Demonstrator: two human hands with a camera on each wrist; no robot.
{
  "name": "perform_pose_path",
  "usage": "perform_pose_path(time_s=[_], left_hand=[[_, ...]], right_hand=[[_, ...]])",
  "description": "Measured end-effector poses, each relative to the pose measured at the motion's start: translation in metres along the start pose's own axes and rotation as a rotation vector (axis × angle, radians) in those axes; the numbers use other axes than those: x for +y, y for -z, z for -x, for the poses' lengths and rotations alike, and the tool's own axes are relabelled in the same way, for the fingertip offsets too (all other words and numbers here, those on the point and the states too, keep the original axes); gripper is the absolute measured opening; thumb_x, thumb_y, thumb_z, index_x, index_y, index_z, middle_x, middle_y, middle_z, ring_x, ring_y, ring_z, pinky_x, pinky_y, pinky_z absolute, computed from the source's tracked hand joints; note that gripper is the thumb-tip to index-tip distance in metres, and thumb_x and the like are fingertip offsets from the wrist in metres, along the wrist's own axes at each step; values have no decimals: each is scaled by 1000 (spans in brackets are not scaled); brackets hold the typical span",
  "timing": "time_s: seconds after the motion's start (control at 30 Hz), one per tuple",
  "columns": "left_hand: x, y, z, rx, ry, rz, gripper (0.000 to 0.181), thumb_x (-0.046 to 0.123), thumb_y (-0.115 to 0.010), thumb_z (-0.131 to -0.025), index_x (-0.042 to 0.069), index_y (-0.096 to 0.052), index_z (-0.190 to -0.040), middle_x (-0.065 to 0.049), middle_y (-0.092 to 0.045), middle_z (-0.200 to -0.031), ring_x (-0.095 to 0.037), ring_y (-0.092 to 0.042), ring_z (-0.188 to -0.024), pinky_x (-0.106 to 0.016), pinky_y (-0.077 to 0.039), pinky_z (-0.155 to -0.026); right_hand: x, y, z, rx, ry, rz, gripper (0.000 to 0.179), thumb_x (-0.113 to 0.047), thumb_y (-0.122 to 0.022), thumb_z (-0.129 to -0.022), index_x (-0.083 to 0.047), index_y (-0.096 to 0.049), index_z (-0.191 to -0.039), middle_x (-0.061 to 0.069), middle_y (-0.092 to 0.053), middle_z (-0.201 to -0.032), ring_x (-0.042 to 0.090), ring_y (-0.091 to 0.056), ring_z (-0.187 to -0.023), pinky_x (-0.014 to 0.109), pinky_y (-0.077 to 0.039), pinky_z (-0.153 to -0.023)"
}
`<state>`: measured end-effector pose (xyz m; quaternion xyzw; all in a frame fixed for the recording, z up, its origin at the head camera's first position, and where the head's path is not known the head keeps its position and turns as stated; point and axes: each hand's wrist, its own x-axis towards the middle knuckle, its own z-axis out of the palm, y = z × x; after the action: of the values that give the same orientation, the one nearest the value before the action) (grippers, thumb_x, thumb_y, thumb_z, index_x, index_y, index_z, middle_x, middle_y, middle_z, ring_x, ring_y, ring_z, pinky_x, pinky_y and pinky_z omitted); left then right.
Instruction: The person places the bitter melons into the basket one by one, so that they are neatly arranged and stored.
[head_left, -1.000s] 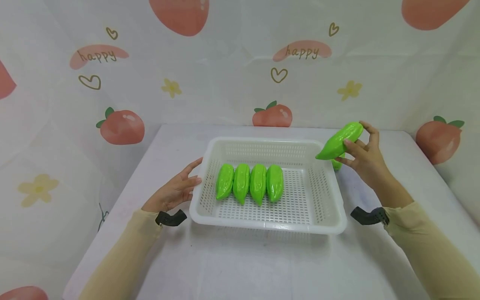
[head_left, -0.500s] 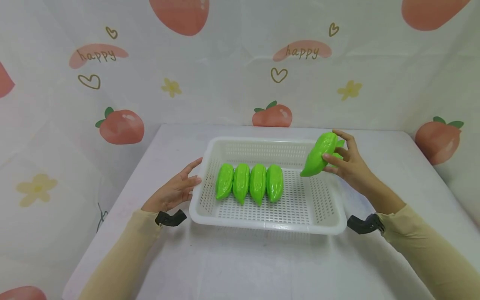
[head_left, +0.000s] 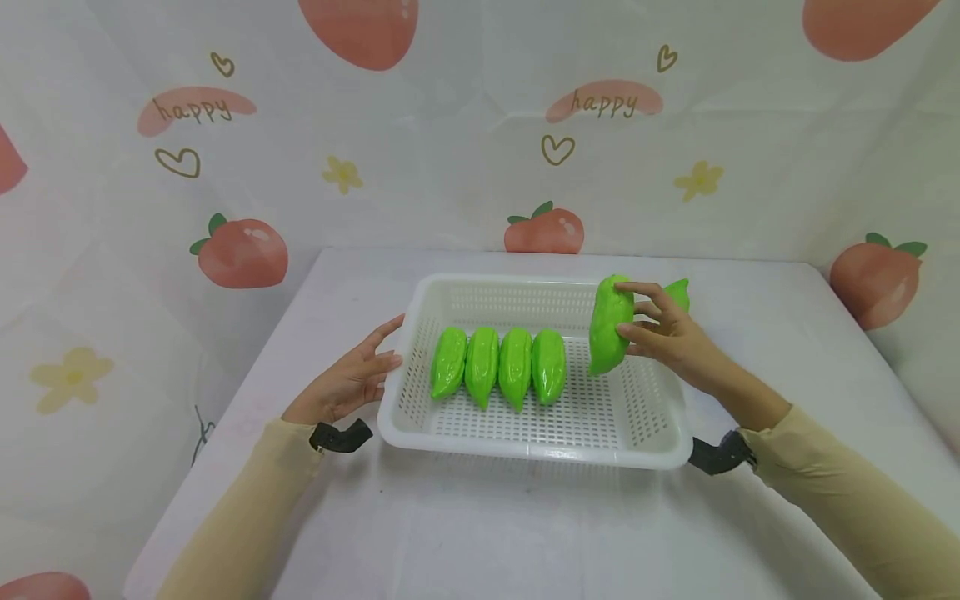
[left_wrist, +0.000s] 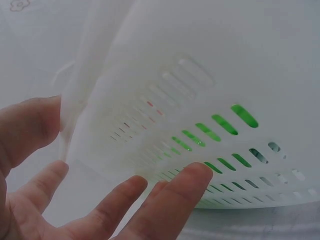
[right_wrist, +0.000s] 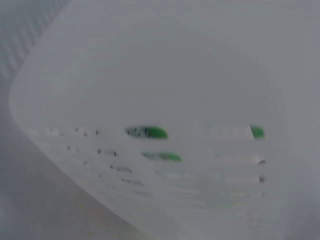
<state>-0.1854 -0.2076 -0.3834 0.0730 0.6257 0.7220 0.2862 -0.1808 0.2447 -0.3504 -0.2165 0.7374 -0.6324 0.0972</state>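
In the head view, my right hand [head_left: 671, 337] pinches a glossy green ridged toy fruit [head_left: 609, 325], pointed at its lower end. It hangs nearly upright over the right part of the white plastic basket [head_left: 480, 446]. Several similar green fruits [head_left: 515, 367] lie side by side in the basket's left half, tips toward me. My left hand [head_left: 348, 379] rests with its fingers fairly straight against the basket's left end. In the left wrist view, the left fingers [left_wrist: 175, 200] are at the slotted outer wall. The right wrist view shows only the slotted basket wall [right_wrist: 150, 75].
Another green fruit [head_left: 678, 293] lies beyond the basket's right end, partly behind the right hand. The basket stands on a white-covered table [head_left: 480, 533]. A printed cloth [head_left: 450, 125] hangs behind the table.
My right hand has moved left and down from beyond the right rim, turning the held fruit from slanted to nearly upright over the basket. The left hand and basket stay put.
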Motion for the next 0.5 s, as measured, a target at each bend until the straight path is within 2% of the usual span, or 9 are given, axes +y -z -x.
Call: perform_pose_path(time_s=[0.1,0.23,0.5], left_hand=[[0,0,0,-6,-4,-3,68,10,-53,-94,38,-19,-145,-14,-45,-132,-28,-60,-105,-45,-51,-82],[1,0,1,-14,-10,-6,67,9,-51,-95,38,-19,-145,-16,-45,-132,-29,-60,-105,-45,-51,-81],[1,-1,0,-5,-1,-6,68,9,-52,-94,39,-19,-145,-15,-43,-134,-28,-60,-106,-46,-51,-82]], right_hand=[[-1,-5,-2,-22,-18,76,56,-7,-53,-93,-24,-30,-141,13,-41,-125,18,-57,-102,34,-53,-79],[-2,-10,-6,-40,-39,124,57,-10,-56,-92,-22,-29,-141,18,-41,-124,26,-57,-103,38,-53,-79],[-2,-20,-11,-20,-118,274,64,-20,-67,-86,-26,-31,-138,15,-41,-125,40,-48,-113,50,-49,-81]])
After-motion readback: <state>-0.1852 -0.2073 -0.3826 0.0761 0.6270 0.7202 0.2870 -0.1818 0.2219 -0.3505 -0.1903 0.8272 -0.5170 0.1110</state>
